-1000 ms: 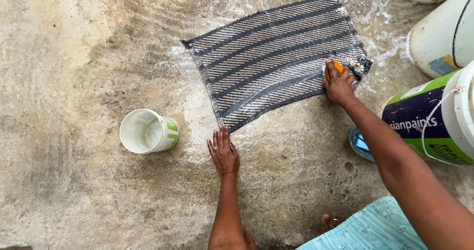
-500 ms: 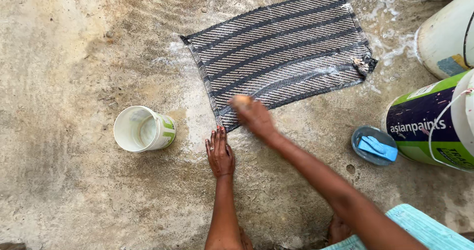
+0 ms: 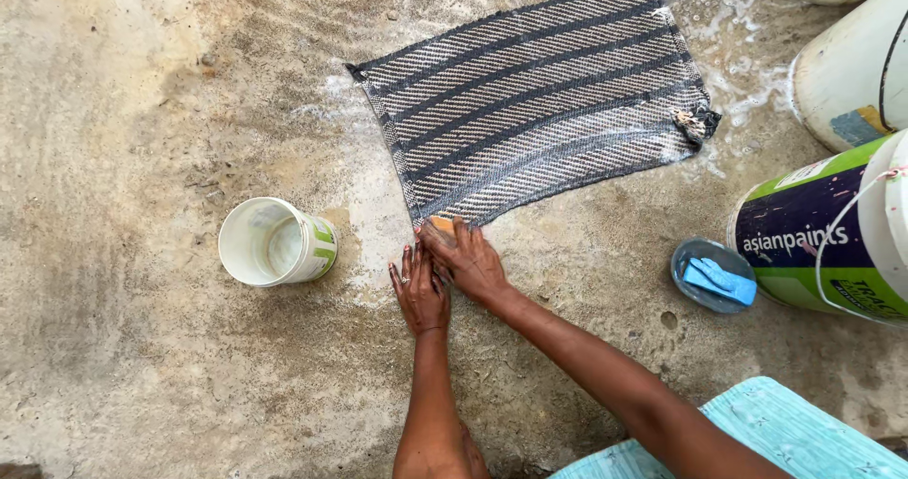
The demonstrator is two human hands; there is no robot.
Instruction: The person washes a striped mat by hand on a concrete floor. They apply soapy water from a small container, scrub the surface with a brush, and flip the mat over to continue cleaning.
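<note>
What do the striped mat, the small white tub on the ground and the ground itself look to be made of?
Striped mat: coarse woven fabric, dark and pale twill bands, one corner frayed, wet with suds.
Small white tub: apparently moulded plastic, with a smooth glossy wall and a thin rim.
Ground: rough concrete or cement by its look, mottled and pitted, partly wet.

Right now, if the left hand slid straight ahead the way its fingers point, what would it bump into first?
Probably the striped mat: the left hand lies flat on the concrete floor, fingers pointing at the mat's near corner, just ahead.
</note>
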